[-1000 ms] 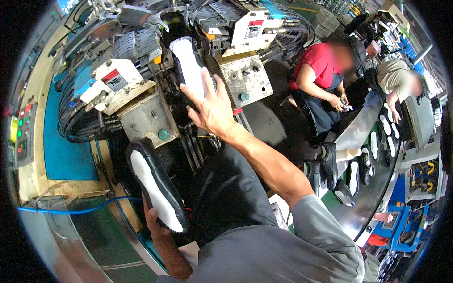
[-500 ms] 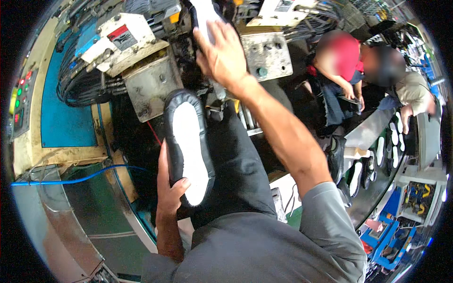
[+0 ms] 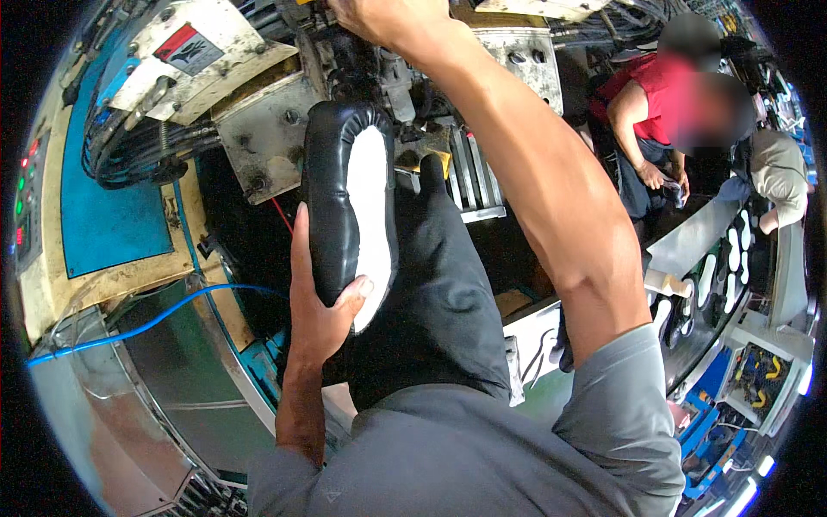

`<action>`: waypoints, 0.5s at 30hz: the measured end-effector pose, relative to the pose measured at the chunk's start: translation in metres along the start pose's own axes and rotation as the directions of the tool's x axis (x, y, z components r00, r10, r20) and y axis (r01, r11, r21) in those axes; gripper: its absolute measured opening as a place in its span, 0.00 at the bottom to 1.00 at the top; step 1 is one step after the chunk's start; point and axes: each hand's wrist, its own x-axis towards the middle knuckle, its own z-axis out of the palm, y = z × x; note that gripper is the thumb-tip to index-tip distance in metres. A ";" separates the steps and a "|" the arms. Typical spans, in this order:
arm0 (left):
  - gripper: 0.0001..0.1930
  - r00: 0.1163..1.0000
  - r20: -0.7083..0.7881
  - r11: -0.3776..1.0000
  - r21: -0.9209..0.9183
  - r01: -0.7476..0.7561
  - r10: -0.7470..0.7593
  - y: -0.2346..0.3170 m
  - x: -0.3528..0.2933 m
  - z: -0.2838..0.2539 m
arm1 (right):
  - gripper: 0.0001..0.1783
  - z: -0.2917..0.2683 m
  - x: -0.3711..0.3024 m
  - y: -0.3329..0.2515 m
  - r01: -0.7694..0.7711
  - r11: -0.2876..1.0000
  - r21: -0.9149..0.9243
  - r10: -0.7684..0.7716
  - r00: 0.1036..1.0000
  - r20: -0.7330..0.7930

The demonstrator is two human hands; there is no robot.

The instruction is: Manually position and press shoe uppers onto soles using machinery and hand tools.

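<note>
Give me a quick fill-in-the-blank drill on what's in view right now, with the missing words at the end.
1. The left hand grips a shoe whose sides are coloured ____.
2. The long panel on the side of the shoe facing the camera is ____.
3. The right hand is partly cut off by the picture's ____ edge.
4. The cable or hose at the picture's left is coloured ____.

Missing words: black; white; top; blue.

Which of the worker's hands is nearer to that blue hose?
Left. The left hand, holding a shoe, is just right of the blue hose; the right hand is farther off, up at the picture's top edge.
</note>
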 end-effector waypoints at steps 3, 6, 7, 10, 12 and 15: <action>0.58 0.999 -0.007 0.999 0.004 -0.051 0.051 0.001 0.001 0.010 | 0.32 -0.013 -0.004 0.001 0.000 0.999 0.041 0.000 1.000 -0.003; 0.57 0.997 -0.018 0.997 -0.023 -0.076 0.075 0.004 -0.006 0.017 | 0.31 -0.033 -0.002 -0.006 0.017 0.996 0.085 -0.015 1.000 -0.021; 0.57 0.998 -0.031 0.997 -0.036 -0.064 0.063 -0.001 -0.010 0.020 | 0.31 -0.041 -0.001 -0.010 0.026 0.995 0.101 -0.023 0.999 -0.031; 0.57 0.997 -0.053 0.998 -0.036 -0.061 0.059 -0.013 -0.024 0.020 | 0.31 -0.062 -0.013 -0.026 0.044 0.987 0.155 -0.039 0.999 -0.030; 0.58 0.997 -0.003 0.996 -0.039 -0.076 0.076 -0.014 -0.036 0.018 | 0.33 -0.090 -0.108 -0.057 -0.163 0.941 0.297 0.143 0.986 0.088; 0.61 0.995 0.098 0.990 -0.139 -0.009 0.023 -0.017 -0.057 0.035 | 0.31 -0.137 -0.293 -0.073 -0.559 0.825 0.086 0.505 0.796 0.332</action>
